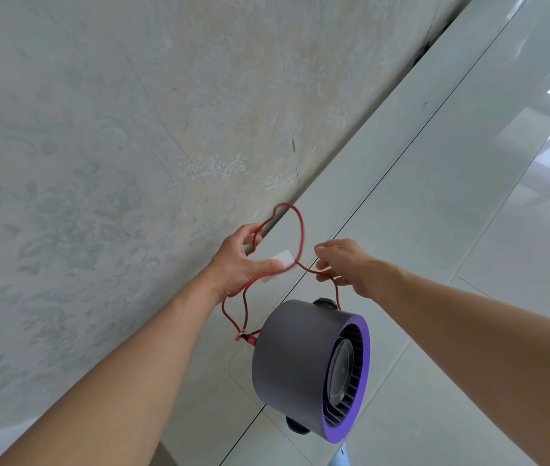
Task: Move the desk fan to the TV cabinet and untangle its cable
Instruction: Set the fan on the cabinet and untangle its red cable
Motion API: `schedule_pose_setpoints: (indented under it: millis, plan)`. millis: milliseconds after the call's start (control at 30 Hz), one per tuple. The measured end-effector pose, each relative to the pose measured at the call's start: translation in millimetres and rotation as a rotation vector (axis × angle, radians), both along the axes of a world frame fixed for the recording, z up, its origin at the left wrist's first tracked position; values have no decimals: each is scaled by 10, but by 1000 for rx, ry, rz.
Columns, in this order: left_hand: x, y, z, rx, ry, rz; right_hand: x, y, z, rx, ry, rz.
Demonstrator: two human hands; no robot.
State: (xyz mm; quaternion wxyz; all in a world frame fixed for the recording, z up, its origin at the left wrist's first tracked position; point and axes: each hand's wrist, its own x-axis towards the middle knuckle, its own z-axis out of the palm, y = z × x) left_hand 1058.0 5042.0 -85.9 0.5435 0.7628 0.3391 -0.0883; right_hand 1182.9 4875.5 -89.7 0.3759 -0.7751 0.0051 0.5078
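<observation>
Fan sits on TV cabinet top below both hands, red cable looping up btwn them: left hand pinches cable w/ white plug, right hand pinches strand nearer fan.

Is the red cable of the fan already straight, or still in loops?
Still looped: the red cable arches between the left hand and right hand.
</observation>
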Motion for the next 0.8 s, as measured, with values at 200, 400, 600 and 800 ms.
schedule_pose_setpoints:
  millis: [200, 400, 600, 800]
  plan:
    - [-85, 5, 89, -219, -29, 226, -100, 28, 130, 121, -120, -31]
    - [-141, -140, 322, -344, -102, 398, -211, 118, 450, 363, -25, 55]
    - [-305, -258, 599, -369, -95, 451, -332, 158, 727, 447, 47, 112]
    - [-546, -336, 862, -415, -147, 510, -525, 107, 989, 431, -47, 120]
